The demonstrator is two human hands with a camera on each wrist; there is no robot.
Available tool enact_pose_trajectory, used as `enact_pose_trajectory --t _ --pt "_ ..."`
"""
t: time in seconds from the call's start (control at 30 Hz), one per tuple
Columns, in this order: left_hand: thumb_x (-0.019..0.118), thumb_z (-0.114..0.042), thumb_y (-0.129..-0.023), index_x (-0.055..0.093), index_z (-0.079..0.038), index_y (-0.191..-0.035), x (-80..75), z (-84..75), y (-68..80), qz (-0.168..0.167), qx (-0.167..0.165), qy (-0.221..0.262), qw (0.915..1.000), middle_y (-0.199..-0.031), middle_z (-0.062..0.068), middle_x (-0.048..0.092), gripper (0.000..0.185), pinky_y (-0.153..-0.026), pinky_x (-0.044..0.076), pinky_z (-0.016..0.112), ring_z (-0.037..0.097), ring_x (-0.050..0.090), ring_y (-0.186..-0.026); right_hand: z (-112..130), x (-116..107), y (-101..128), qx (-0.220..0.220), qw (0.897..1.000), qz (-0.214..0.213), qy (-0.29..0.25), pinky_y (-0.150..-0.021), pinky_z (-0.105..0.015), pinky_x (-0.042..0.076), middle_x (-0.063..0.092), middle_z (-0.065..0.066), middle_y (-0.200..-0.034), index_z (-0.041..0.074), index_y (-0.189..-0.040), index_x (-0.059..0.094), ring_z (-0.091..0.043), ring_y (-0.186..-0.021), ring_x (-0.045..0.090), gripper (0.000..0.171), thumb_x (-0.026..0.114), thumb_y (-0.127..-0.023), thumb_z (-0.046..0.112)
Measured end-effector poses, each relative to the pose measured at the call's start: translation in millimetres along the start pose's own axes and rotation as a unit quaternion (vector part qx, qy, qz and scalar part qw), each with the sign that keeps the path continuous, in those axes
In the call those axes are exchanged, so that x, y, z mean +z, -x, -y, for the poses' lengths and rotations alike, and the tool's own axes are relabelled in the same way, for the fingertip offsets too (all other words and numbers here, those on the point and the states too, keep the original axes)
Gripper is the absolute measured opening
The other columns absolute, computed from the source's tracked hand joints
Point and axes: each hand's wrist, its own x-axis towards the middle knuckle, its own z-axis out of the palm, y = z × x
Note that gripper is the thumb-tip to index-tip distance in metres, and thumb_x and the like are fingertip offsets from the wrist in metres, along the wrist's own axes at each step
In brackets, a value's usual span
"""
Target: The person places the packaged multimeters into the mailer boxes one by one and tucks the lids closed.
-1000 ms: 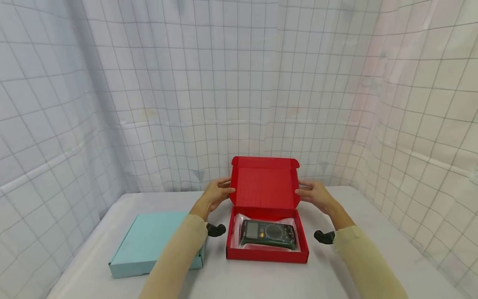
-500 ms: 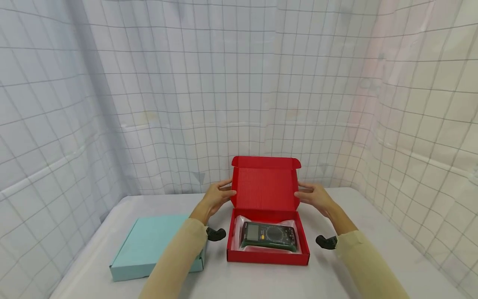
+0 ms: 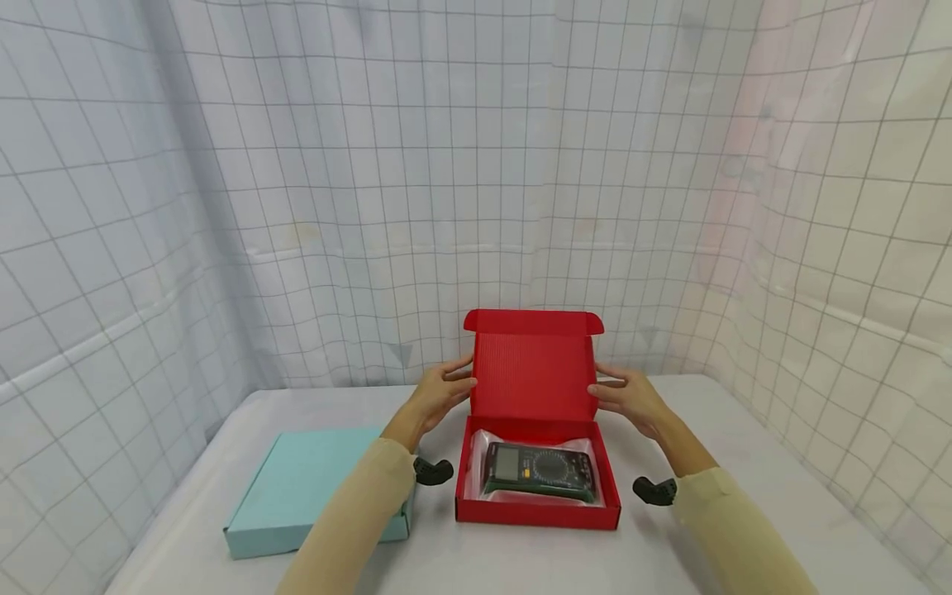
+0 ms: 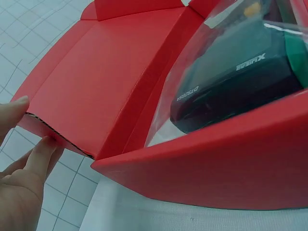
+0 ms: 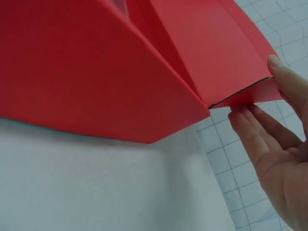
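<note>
A red cardboard box (image 3: 537, 516) stands on the table with its lid (image 3: 534, 376) raised at the back. Inside lies a dark green and black multimeter (image 3: 540, 471) wrapped in clear plastic (image 3: 479, 453). My left hand (image 3: 434, 395) pinches the lid's left edge, thumb on the inner side and fingers behind it, as the left wrist view also shows for the thumb (image 4: 13, 113). At the opposite edge my right hand (image 3: 632, 401) holds the lid the same way; its fingers (image 5: 255, 130) lie under the folded side flap in the right wrist view.
A closed light blue box (image 3: 312, 479) lies on the white table (image 3: 431, 570) to the left, partly behind my left sleeve. A white curtain with a grid pattern (image 3: 513, 165) hangs behind and at both sides.
Both hands stay on the lid's sides. The lid's side flaps look narrower than a second ago, and its top flap has tipped slightly. The multimeter stays in place.
</note>
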Motion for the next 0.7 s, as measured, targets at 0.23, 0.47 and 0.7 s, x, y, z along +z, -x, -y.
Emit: enact_pose_trajectory --t 0.23,0.47,0.7 --pt "0.063 0.005 -0.1 0.044 -0.007 -0.157 1.4 -0.2 2.0 0.0 -0.003 -0.003 1.0 -0.145 0.025 0.051 0.061 -0.105 0.049 0.041 0.034 0.057 -0.126 -2.3 -0.2 2.5 0.007 1.0 -0.009 -0.003 -0.103 -0.055 0.048 0.048 -0.03 -0.148 0.004 -0.162 0.032 -0.038 -0.127 0.059 0.077 0.074 -0.098 0.018" --pt "0.065 0.002 -0.1 0.043 -0.006 -0.157 -0.4 2.8 4.0 0.013 0.006 -0.007 0.9999 -0.148 0.025 0.049 0.063 -0.106 0.048 0.042 0.036 0.055 -0.13 -1.5 -2.5 5.5 -0.005 1.0 0.011 0.023 -0.104 -0.056 0.047 0.049 -0.031 -0.146 -0.002 -0.16 0.03 -0.039 -0.126 0.059 0.077 0.072 -0.099 0.017" --pt "0.064 0.003 -0.1 0.037 0.005 -0.156 -5.2 3.1 7.2 0.036 0.007 -0.029 0.9989 -0.152 0.024 0.046 0.062 -0.108 0.046 0.042 0.037 0.05 -0.135 4.3 -0.3 5.3 -0.001 0.998 0.055 0.04 -0.106 -0.054 0.047 0.046 -0.027 -0.15 -0.008 -0.155 0.034 -0.04 -0.132 0.052 0.074 0.074 -0.098 0.017"
